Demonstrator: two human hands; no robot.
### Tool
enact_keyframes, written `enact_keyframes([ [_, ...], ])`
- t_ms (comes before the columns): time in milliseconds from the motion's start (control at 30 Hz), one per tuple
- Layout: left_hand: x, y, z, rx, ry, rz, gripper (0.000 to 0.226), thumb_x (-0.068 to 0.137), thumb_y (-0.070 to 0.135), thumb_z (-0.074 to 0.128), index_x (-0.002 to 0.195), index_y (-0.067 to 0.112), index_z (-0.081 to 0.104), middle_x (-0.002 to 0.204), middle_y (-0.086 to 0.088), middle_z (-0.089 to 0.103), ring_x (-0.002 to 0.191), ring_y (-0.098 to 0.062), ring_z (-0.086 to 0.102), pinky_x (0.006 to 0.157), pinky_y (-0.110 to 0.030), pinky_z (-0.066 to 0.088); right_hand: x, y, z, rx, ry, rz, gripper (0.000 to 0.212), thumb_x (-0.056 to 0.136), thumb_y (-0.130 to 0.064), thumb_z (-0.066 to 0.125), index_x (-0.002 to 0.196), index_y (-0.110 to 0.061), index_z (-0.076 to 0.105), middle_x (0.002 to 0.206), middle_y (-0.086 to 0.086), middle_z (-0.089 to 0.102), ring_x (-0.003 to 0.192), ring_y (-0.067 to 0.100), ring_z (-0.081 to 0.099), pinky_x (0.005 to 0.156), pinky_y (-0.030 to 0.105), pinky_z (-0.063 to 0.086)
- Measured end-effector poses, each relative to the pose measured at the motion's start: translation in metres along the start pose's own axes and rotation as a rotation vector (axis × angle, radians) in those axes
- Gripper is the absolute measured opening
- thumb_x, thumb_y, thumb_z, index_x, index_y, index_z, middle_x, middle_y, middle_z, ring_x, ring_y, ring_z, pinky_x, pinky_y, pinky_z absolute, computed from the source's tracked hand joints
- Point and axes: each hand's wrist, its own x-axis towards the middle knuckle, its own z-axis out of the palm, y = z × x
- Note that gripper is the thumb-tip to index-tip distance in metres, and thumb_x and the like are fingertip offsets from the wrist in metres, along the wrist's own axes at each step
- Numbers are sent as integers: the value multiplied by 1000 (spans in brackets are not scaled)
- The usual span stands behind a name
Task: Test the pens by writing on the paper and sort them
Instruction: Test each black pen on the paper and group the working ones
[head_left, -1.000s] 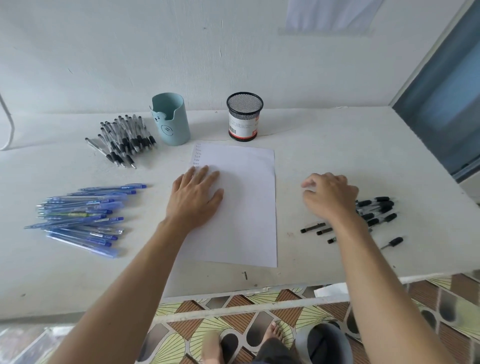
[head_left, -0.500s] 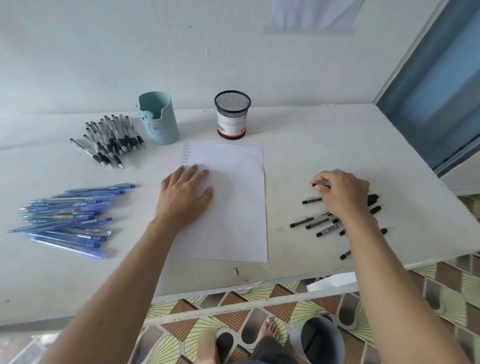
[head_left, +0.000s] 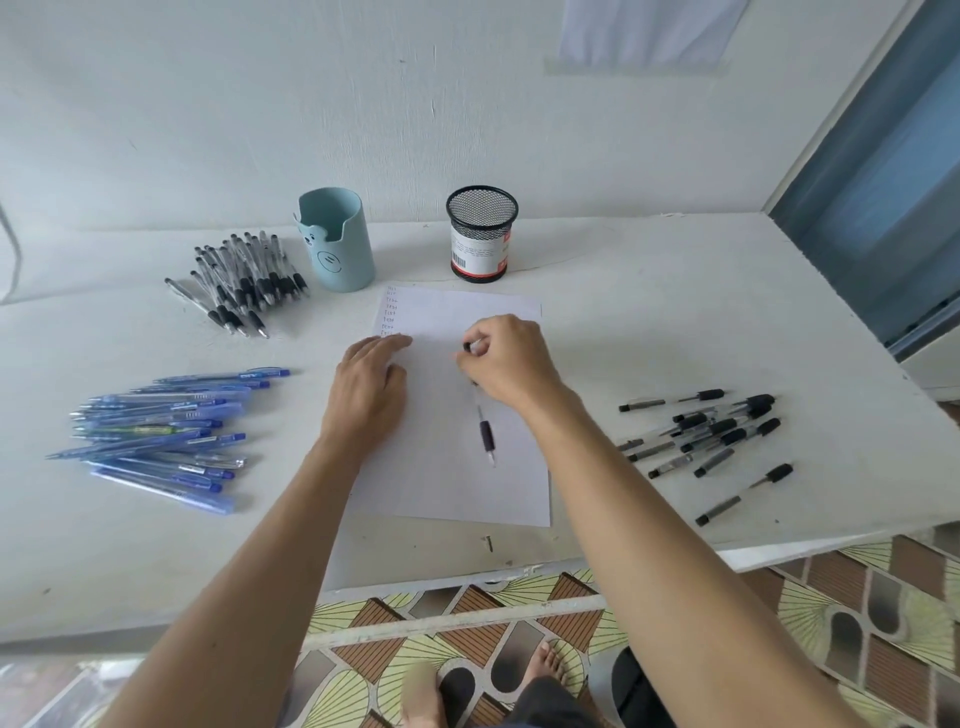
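Note:
A white sheet of paper (head_left: 457, 483) lies on the table with a column of small written words at its top left. My left hand (head_left: 371, 387) rests flat on the paper's left side. My right hand (head_left: 506, 361) hovers over the paper and pinches the top end of a black-grip pen (head_left: 485, 434), whose tip points toward me. A pile of blue pens (head_left: 161, 441) lies at the left. Black-grip pens (head_left: 241, 283) are heaped at the back left. Loose black pens and caps (head_left: 711, 434) are scattered at the right.
A light blue cup (head_left: 337, 241) and a black mesh pen holder (head_left: 482, 235) stand behind the paper near the wall. The white table (head_left: 675, 322) ends at a front edge close to me, with tiled floor and my feet below.
My right hand left the black pens at the right and came over the paper holding one pen. My left hand stayed on the paper.

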Motion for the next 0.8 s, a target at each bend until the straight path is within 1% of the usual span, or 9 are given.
enact_keyframes([
  [100, -2, -1, -1, 25, 47, -29, 56, 81, 27, 39, 132, 17, 61, 132, -3, 61, 133, -27, 40, 104, -41, 29, 5, 1, 18, 62, -53, 87, 19, 81, -18, 75, 95, -6, 72, 88, 4, 71, 83, 26, 70, 78, 33, 57],
  [200, -4, -2, 1, 24, 20, 26, 46, 84, 44, 45, 121, 24, 64, 111, 8, 63, 119, -24, 46, 91, -35, 28, 9, 4, 25, 90, -74, 106, 33, 82, -34, 79, 104, -11, 69, 93, 2, 71, 85, 19, 67, 76, 28, 53],
  [300, -3, -1, 2, 106, -69, 27, 49, 77, 71, 40, 98, 32, 61, 87, 16, 59, 103, -13, 45, 87, -33, 23, 6, 12, 22, 31, -3, 64, 23, 93, -34, 62, 105, -15, 68, 100, -1, 70, 93, 19, 62, 75, 26, 43],
  [400, -1, 8, 4, 294, -170, -36, 66, 70, 92, 34, 79, 30, 54, 82, 16, 54, 101, -11, 35, 88, -36, 21, -1, 33, 17, -108, 115, -14, 26, 95, -19, 50, 115, -18, 67, 118, 2, 64, 112, 26, 57, 87, 35, 45],
  [467, 3, 19, 5, 370, -213, -79, 71, 68, 95, 37, 74, 27, 53, 87, 15, 51, 102, -14, 33, 86, -39, 24, -5, 49, 15, -261, 83, -39, 36, 98, -21, 47, 133, -20, 58, 140, 4, 53, 133, 28, 43, 103, 40, 36],
  [567, 9, 32, 6, 441, -259, -133, 65, 71, 91, 48, 72, 26, 55, 89, 14, 49, 103, -16, 34, 84, -42, 26, -11, 65, 13, -407, -116, -34, 50, 105, -35, 33, 154, -24, 29, 166, 2, 16, 153, 29, 7, 121, 47, 10],
  [633, 10, 37, 6, 438, -241, -160, 49, 79, 75, 56, 72, 26, 56, 86, 13, 48, 105, -18, 37, 83, -41, 26, -14, 69, 14, -444, -144, -49, 55, 106, -40, 26, 158, -25, 18, 168, 0, 6, 154, 28, 0, 122, 47, 2],
  [700, 9, 39, 4, 384, -218, -205, 35, 85, 56, 55, 71, 25, 58, 81, 12, 51, 105, -20, 41, 84, -40, 25, -17, 69, 15, -454, -127, -48, 58, 105, -45, 25, 158, -26, 14, 168, -1, 3, 154, 27, -3, 123, 46, -1],
  [800, 10, 43, -4, 42, -151, -381, 32, 92, 38, 43, 72, 17, 57, 75, 4, 57, 95, -25, 50, 91, -39, 29, -16, 66, 13, -481, -154, -11, 72, 98, -62, 28, 159, -29, 8, 168, -3, -5, 154, 23, -10, 123, 46, -7],
])
